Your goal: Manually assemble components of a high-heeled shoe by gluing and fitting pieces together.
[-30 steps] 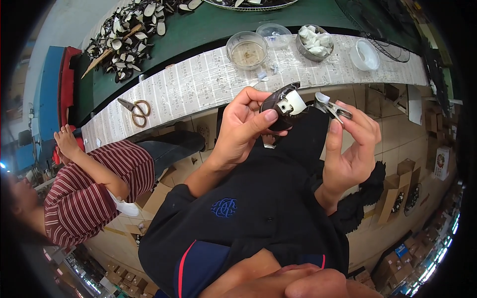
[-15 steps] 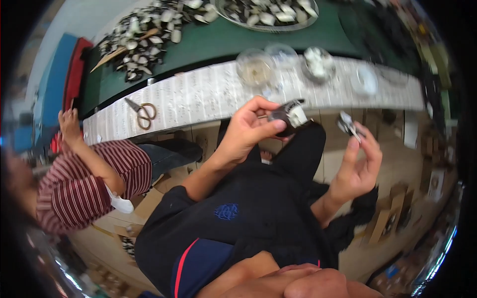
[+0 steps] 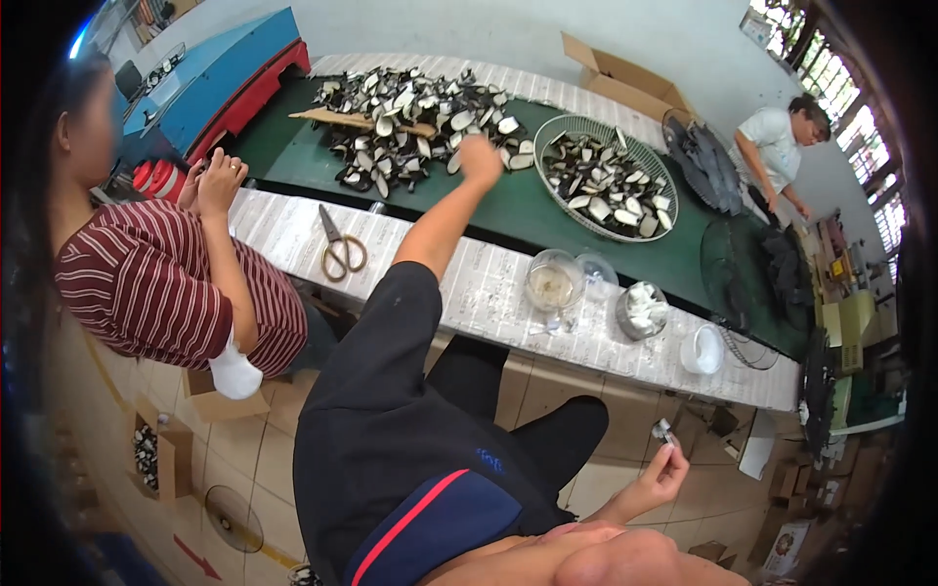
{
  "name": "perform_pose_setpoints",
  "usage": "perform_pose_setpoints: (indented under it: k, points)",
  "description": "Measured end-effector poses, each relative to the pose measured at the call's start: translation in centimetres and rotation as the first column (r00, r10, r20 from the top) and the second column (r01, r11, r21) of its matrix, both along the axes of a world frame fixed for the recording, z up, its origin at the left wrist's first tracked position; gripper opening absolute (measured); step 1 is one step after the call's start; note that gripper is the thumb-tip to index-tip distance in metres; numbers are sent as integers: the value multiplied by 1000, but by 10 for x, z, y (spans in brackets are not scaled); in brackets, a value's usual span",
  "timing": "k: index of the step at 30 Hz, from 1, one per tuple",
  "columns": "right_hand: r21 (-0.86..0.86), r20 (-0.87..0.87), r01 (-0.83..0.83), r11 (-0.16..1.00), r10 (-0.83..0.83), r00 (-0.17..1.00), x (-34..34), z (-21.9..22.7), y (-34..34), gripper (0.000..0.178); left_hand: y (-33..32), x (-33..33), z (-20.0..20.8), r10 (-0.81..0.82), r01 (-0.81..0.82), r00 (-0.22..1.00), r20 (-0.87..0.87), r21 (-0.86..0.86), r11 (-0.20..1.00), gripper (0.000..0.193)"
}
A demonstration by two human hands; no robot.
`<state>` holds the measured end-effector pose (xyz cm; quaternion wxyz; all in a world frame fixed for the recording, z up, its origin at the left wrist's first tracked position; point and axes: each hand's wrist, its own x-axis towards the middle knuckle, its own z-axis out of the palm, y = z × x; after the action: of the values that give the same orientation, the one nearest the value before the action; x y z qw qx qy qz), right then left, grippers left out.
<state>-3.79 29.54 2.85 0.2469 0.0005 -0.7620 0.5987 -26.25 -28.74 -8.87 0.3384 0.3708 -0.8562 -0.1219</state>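
Observation:
My left arm stretches forward over the green belt table. My left hand [image 3: 480, 162] is at the right side of a heap of small black pieces with white oval faces [image 3: 401, 112]; its fingers are blurred and partly hidden, so what they hold does not show. Lower right, my right hand [image 3: 657, 480] is raised beside my body above the floor. Thumb and fingertips pinch a small silvery-and-white piece [image 3: 664, 431], too small to name exactly.
Scissors [image 3: 339, 249] lie on the pale table strip [image 3: 479, 269]. Clear bowls [image 3: 555, 280], one with white bits [image 3: 643, 311], stand farther right. Behind them is a green mesh basket [image 3: 662, 174] of similar pieces. A co-worker in stripes [image 3: 186, 264] sits left; another person [image 3: 777, 146] is far right.
My left hand has gone forward to the heap from in front of me, where it held a black-and-white piece. My right hand has dropped lower, still pinching its small piece. The view has shifted.

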Motion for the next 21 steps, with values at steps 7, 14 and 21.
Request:
perform_pose_setpoints:
  k: [7, 14, 21]
  points:
    - [-239, 251, 23, 971, 39, 967, 1, -56, 1, 9, -34, 26, -44, 47, -41, 989, 143, -49, 998, 28]
    - [-356, 219, -139, 924, 227, 949, -26, -59, -43, 9, -20, 75, -39, -177, 176, 982, -71, -15, 984, 8]
    - [133, 155, -455, 880, 435, 887, -88, -32, -125, 13, 125, 210, -19, -586, 577, 811, -11, -152, 802, 10]
